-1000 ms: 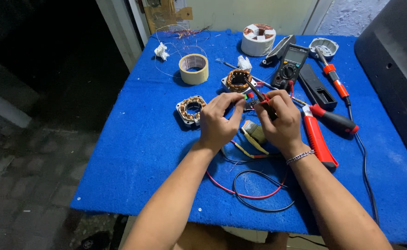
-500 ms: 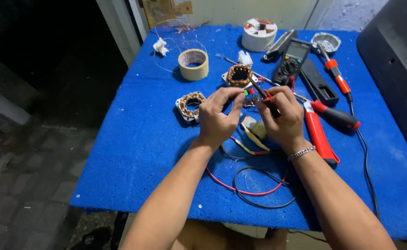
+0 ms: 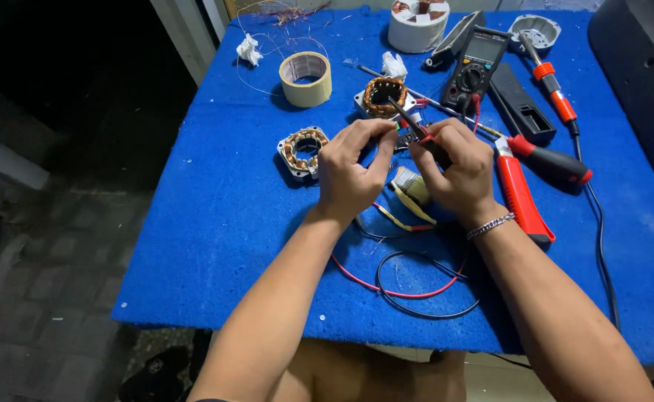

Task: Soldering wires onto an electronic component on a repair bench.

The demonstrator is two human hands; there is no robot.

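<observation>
Blue foam-covered tabletop (image 3: 215,223), dark paved floor (image 3: 37,298) left. Left hand (image 3: 353,167) pinching wire ends; right hand (image 3: 453,167) gripping red-black probe (image 3: 412,126). Masking tape roll (image 3: 305,78) far left.

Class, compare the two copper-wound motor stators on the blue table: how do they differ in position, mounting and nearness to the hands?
The left stator lies alone on the blue table, beside the left hand; the far stator lies farther back, just beyond both hands. The left stator shows pale windings in a bare ring; the far stator looks darker orange and sits on a pale plate. Both are round, copper-wound and lie flat.
</observation>
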